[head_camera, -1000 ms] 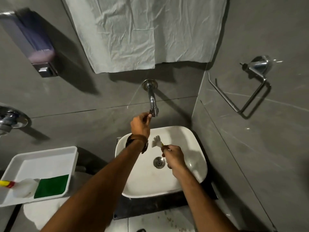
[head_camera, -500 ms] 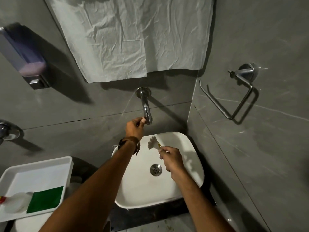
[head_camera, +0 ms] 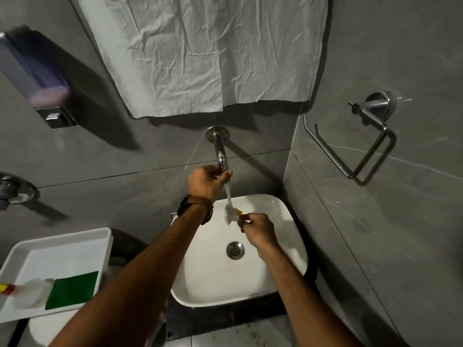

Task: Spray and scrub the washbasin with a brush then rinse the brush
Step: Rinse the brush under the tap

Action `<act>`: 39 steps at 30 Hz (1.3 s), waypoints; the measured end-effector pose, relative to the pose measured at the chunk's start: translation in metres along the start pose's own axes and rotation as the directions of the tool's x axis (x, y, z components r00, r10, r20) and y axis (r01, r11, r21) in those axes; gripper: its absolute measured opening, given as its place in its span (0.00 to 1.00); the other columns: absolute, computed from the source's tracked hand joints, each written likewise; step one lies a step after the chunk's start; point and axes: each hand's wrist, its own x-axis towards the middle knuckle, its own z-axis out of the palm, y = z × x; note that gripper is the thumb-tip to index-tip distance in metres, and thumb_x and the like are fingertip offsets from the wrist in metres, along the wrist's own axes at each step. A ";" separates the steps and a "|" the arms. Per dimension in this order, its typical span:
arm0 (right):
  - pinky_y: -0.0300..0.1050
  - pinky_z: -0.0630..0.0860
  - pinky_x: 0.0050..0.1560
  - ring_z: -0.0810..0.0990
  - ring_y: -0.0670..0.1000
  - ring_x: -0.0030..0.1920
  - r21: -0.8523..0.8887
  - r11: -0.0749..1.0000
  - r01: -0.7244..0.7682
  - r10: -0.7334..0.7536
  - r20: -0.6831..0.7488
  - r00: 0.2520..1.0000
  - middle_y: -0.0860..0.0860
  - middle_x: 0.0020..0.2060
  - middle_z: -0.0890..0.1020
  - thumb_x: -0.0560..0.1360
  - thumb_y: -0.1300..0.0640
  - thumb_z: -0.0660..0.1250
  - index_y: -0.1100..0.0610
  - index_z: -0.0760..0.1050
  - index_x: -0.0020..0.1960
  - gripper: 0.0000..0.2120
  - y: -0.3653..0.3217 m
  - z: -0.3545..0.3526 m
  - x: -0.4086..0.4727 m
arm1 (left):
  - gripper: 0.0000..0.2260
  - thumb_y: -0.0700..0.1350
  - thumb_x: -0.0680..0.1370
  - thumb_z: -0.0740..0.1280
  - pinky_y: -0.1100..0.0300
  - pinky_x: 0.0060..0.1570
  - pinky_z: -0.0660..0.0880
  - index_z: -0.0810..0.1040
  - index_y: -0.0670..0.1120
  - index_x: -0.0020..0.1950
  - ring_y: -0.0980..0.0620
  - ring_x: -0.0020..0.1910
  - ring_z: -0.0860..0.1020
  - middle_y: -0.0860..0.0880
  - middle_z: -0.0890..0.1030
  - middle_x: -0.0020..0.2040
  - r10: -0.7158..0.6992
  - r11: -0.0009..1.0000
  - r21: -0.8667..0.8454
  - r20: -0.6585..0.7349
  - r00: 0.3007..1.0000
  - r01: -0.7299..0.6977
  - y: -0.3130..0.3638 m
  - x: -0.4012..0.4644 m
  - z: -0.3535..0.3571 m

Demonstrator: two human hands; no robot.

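The white washbasin [head_camera: 205,291] sits in the corner below a chrome wall tap [head_camera: 221,154]. My left hand [head_camera: 204,182] is closed around the tap's tip, and a stream of water falls from it. My right hand [head_camera: 259,230] grips a small brush [head_camera: 231,213] with white bristles and a yellow handle, holding the bristles under the stream above the basin. The chrome drain [head_camera: 235,250] shows between my forearms.
A white tray [head_camera: 60,246] at the lower left holds a green scrub pad [head_camera: 72,289] and a spray bottle [head_camera: 30,293] lying on its side. A soap dispenser [head_camera: 37,78] hangs upper left, a chrome ring holder [head_camera: 370,136] on the right wall, crumpled paper [head_camera: 208,51] above the tap.
Water now runs from the tap onto the brush bristles; none was flowing before. The brush has moved slightly right, under the stream. My left hand stays on the tap.
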 end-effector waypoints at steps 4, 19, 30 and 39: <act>0.49 0.81 0.55 0.85 0.56 0.53 -0.064 0.997 0.046 -0.048 -0.030 0.998 0.53 0.51 0.88 0.73 0.53 0.73 0.52 0.87 0.54 0.10 -0.008 -0.013 0.003 | 0.09 0.49 0.72 0.75 0.63 0.48 0.79 0.85 0.48 0.50 0.58 0.44 0.83 0.54 0.85 0.42 0.012 0.999 0.042 0.044 0.999 -0.014 0.002 0.009 -0.001; 0.46 0.81 0.58 0.86 0.51 0.55 -0.208 0.954 0.216 -0.227 -0.031 0.973 0.49 0.53 0.88 0.75 0.55 0.75 0.51 0.87 0.55 0.09 -0.015 -0.043 0.001 | 0.10 0.44 0.74 0.73 0.62 0.52 0.77 0.84 0.45 0.54 0.55 0.48 0.82 0.52 0.85 0.46 -0.021 0.999 -0.032 0.157 0.987 0.026 0.003 0.013 -0.006; 0.42 0.76 0.40 0.85 0.46 0.38 0.153 0.982 0.110 -0.111 0.002 0.994 0.52 0.37 0.88 0.77 0.54 0.74 0.53 0.86 0.51 0.05 -0.021 -0.041 0.004 | 0.08 0.43 0.75 0.72 0.64 0.48 0.76 0.84 0.45 0.53 0.57 0.42 0.81 0.54 0.84 0.43 0.018 1.000 0.012 0.166 0.986 -0.021 0.006 0.010 -0.009; 0.41 0.72 0.38 0.78 0.41 0.29 0.218 0.974 0.058 -0.064 0.019 0.998 0.54 0.37 0.88 0.78 0.54 0.72 0.52 0.85 0.50 0.04 -0.018 -0.038 0.001 | 0.10 0.45 0.75 0.73 0.60 0.53 0.78 0.84 0.45 0.55 0.60 0.44 0.81 0.56 0.84 0.42 0.024 0.999 0.023 0.194 0.981 -0.029 0.007 0.009 -0.012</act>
